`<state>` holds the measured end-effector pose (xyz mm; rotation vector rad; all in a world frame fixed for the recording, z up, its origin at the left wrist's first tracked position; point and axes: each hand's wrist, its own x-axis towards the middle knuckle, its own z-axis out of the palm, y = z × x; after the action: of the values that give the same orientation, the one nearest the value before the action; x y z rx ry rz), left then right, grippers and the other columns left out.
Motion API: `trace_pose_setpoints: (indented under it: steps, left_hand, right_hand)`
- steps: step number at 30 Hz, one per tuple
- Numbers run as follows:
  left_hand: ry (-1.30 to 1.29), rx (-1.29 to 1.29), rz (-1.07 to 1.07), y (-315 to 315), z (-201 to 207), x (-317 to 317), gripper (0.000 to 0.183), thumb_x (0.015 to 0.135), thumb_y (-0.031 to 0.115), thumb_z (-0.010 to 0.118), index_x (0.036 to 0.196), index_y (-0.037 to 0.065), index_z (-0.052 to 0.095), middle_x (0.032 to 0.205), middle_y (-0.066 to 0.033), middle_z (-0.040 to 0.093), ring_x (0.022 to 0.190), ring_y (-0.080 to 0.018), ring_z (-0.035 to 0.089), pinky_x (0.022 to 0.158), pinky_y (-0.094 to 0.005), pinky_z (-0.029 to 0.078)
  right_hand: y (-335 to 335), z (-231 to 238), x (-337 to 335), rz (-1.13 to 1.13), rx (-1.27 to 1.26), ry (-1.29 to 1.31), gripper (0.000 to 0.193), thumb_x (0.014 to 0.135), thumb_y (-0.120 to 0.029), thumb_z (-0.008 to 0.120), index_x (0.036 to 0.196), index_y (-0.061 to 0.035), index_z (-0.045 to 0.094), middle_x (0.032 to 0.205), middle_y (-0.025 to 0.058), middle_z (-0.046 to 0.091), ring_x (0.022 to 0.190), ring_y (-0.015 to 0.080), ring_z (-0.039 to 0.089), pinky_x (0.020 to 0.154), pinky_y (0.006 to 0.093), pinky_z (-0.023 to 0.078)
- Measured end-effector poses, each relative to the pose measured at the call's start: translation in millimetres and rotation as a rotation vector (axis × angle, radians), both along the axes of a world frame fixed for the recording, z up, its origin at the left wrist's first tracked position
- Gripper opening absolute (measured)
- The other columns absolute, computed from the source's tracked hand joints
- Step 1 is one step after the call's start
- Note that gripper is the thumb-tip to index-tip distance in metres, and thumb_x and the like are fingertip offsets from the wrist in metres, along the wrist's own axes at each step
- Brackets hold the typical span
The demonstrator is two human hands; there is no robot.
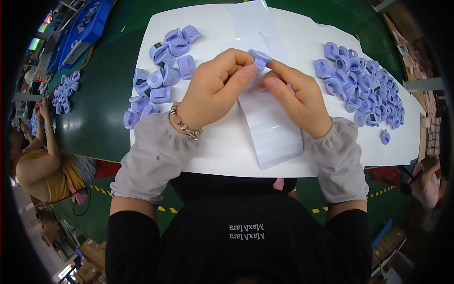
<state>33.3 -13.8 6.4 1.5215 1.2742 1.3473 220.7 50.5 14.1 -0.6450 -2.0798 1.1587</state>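
A small lilac plastic piece with a curved, ring-like shape (259, 57) is held up over the middle of the white table sheet (217, 146). My left hand (220, 87) pinches it between thumb and bent fingers. From the other side, my right hand (298, 97) has its index fingertip at the piece's right end, with the thumb just below and the other fingers curled; its exact grip is partly hidden. Under both hands lies a strip of glossy, translucent film or paper (272, 132). Another clear sheet (250, 21) lies farther back.
Several similar lilac pieces (161, 75), some with dark windows, lie to the left. A larger heap (364, 85) covers the right, one loose piece (385, 137) nearer me. Far left are a blue bin (87, 35), more pieces (65, 92) and a person in yellow (42, 170).
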Motion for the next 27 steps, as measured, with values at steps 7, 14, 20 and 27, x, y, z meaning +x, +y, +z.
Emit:
trace_pose_setpoints:
  steps: [7,14,20,27]
  left_hand:
    - [-0.226,-0.063,-0.172,-3,5,-1,0.017,0.091,0.019,0.061,0.090,0.003,0.058,0.070,0.0013,0.057,0.063,-0.0036,0.049,0.055,-0.0189,0.039]
    - [0.003,0.273,-0.024,1,-4,13,0.018,0.088,0.018,0.064,0.095,0.002,0.062,0.084,-0.0038,0.062,0.073,-0.0088,0.058,0.063,-0.0234,0.048]
    - [-0.370,-0.104,-0.144,-5,-3,14,0.024,0.092,0.018,0.059,0.106,-0.001,0.061,0.095,-0.0046,0.064,0.085,-0.0110,0.060,0.074,-0.0248,0.049]
    - [-0.200,-0.082,-0.230,2,-10,1,0.030,0.093,0.016,0.055,0.118,-0.001,0.056,0.105,-0.0059,0.062,0.095,-0.0117,0.059,0.083,-0.0262,0.047]
  right_hand:
    - [1,1,4,0.064,-0.025,-0.148,0.027,0.094,-0.011,0.052,0.113,0.0044,0.060,0.093,0.0086,0.065,0.087,0.0159,0.061,0.078,0.0253,0.047]
    - [1,0,2,0.116,-0.193,0.097,0.033,0.092,-0.012,0.053,0.120,0.0040,0.053,0.115,0.0105,0.056,0.099,0.0178,0.054,0.086,0.0292,0.042]
    - [5,-5,-2,0.037,0.041,0.165,0.035,0.085,-0.010,0.061,0.119,-0.0007,0.055,0.106,0.0081,0.060,0.089,0.0174,0.055,0.078,0.0285,0.044]
    - [6,1,4,0.081,0.062,0.050,0.042,0.084,-0.003,0.060,0.125,0.0027,0.050,0.114,0.0088,0.057,0.101,0.0157,0.053,0.086,0.0276,0.041]
